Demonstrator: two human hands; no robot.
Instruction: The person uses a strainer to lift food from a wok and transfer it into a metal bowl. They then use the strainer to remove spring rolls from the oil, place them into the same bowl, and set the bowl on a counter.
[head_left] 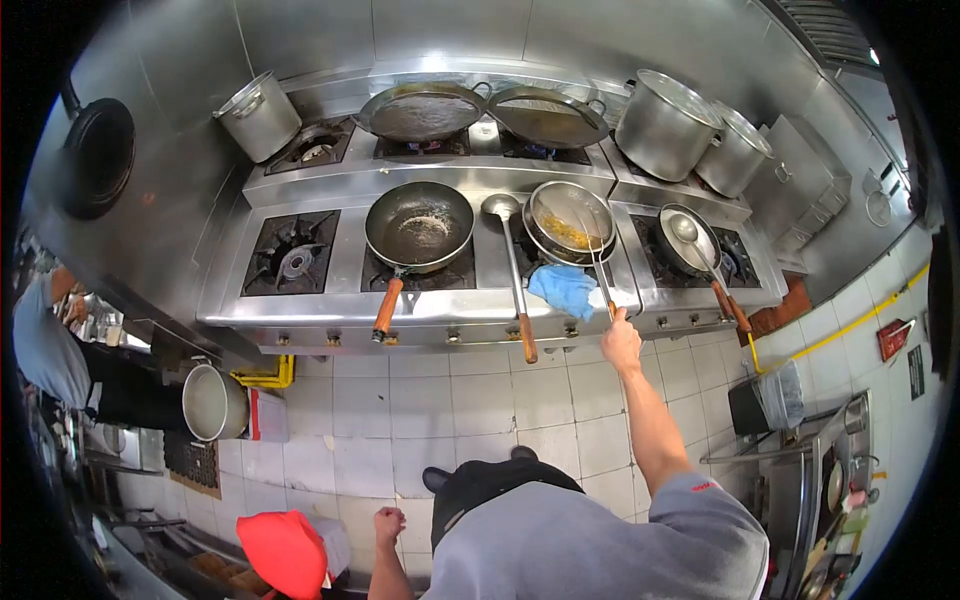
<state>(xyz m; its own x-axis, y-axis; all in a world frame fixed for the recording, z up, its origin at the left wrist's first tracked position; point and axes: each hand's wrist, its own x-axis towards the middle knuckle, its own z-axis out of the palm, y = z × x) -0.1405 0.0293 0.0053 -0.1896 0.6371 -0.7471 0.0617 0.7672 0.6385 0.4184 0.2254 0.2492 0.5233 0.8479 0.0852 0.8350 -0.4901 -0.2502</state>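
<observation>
Right hand (621, 342) is gripping the wire skimmer (572, 226) by its thin handle, 1 o'clock | crumpled blue cloth (563, 288) lying beside | left hand (388, 522), 7 o'clock, seemingly clenching empty, arm cut off.

Right hand (621, 343): fingertips at the handle end of the strainer (572, 228), beside the blue cloth (563, 288); the grip is too small to tell. Left hand (388, 522): curled, forearm cut off by the bottom edge. Co-worker (45, 345) at the left border and red cap (283, 552): partly cut off; the yellow bits in the strainer are too small to identify.
</observation>
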